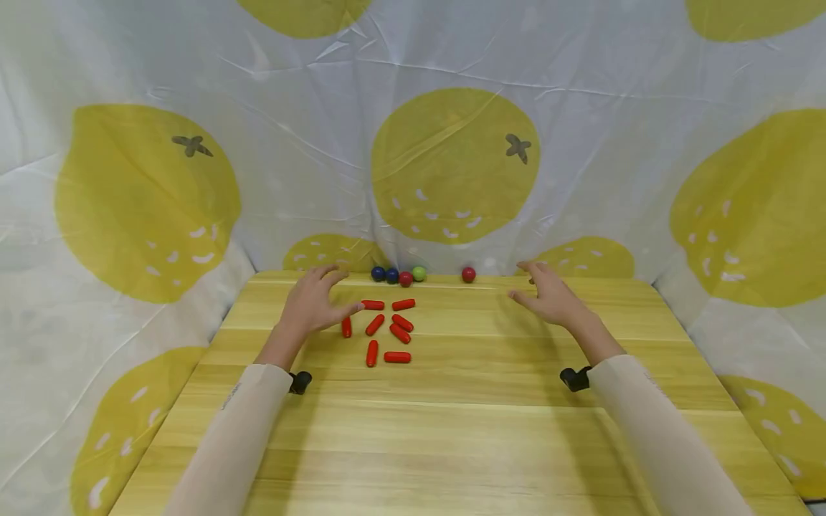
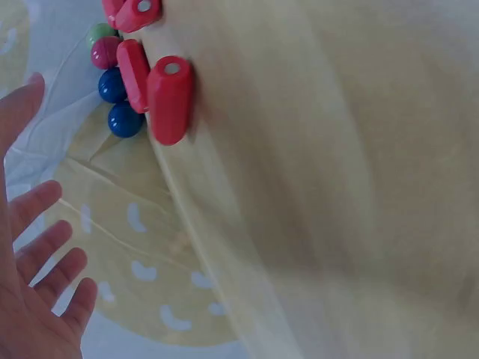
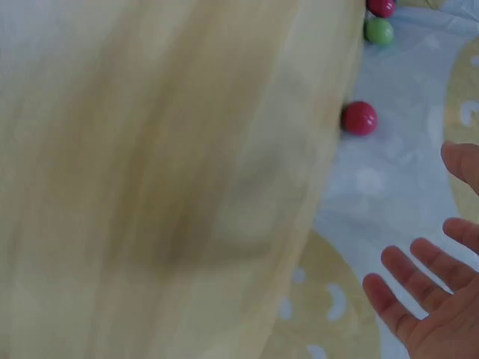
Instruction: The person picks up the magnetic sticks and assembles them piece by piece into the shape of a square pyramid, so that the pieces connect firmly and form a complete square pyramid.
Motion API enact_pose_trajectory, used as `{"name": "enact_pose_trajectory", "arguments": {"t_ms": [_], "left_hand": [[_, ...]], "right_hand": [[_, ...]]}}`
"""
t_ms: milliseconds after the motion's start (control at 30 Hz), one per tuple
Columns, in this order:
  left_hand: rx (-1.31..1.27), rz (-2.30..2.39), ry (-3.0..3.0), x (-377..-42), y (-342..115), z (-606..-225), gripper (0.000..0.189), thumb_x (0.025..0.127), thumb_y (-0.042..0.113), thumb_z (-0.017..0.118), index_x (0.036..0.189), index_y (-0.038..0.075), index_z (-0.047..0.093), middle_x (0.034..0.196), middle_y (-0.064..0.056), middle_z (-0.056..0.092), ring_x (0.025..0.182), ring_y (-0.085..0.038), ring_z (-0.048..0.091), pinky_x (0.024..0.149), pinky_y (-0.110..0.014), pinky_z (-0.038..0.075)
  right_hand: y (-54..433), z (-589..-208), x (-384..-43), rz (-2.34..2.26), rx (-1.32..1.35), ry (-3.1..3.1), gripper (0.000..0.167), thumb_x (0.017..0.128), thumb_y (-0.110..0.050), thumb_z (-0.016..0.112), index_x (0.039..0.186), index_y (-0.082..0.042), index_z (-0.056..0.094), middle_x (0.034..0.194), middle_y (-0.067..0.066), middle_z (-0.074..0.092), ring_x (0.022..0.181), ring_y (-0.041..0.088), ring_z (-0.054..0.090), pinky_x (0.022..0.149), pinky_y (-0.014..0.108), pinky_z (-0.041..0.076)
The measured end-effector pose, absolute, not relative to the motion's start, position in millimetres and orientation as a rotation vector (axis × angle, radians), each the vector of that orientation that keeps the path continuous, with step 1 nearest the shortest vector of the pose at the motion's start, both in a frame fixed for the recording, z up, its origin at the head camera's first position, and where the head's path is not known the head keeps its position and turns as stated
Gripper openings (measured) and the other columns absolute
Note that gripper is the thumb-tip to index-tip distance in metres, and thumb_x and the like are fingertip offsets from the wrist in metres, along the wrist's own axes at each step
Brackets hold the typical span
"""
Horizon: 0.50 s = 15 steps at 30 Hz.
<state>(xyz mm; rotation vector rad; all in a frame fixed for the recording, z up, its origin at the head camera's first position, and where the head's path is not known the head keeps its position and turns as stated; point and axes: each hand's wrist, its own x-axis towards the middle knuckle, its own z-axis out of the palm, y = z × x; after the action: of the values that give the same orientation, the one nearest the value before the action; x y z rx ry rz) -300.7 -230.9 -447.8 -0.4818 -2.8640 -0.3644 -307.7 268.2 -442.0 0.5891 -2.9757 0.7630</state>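
My left hand hovers over the back left of the table, fingers spread and nothing held. Its thumb overlaps the end of a red stick in the head view. Several more short red sticks, among them one lying crosswise, are scattered to its right; in the left wrist view a stick shows a silvery disc in its end. Over the back right, my right hand is held with fingers extended and holds nothing. Nearest to it is a lone red ball.
Along the table's back edge sit two blue balls, another red ball and a green ball in a row. A white cloth with yellow lemons hangs behind and beside the wooden table. Black straps circle both wrists.
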Motion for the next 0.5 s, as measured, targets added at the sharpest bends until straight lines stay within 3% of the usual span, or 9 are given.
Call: {"name": "enact_pose_trajectory", "arguments": {"t_ms": [233, 500], "left_hand": [[-0.395, -0.531, -2.901, -287.4, -236.5, -466.8, 0.067, 0.088, 0.058, 0.074, 0.131, 0.007, 0.069, 0.141, -0.02, 0.061, 0.13, -0.043, 0.054, 0.102, -0.062, 0.05], [-0.364, -0.659, -2.926, -279.6, -237.9, -483.5, 0.051, 0.088, 0.044, 0.08, 0.123, 0.007, 0.073, 0.113, -0.017, 0.072, 0.091, -0.032, 0.067, 0.084, -0.05, 0.057]], "right_hand": [[250.8, -466.8, -306.7, 0.894, 0.584, -2.946, 0.068, 0.101, -0.034, 0.065, 0.155, -0.001, 0.038, 0.153, 0.024, 0.044, 0.129, 0.047, 0.055, 0.102, 0.061, 0.05], [233.8, -485.0, -318.9, 0.92, 0.613, -2.95, 0.065, 0.102, -0.032, 0.064, 0.153, 0.001, 0.04, 0.152, 0.025, 0.045, 0.127, 0.046, 0.055, 0.104, 0.061, 0.048]]}}
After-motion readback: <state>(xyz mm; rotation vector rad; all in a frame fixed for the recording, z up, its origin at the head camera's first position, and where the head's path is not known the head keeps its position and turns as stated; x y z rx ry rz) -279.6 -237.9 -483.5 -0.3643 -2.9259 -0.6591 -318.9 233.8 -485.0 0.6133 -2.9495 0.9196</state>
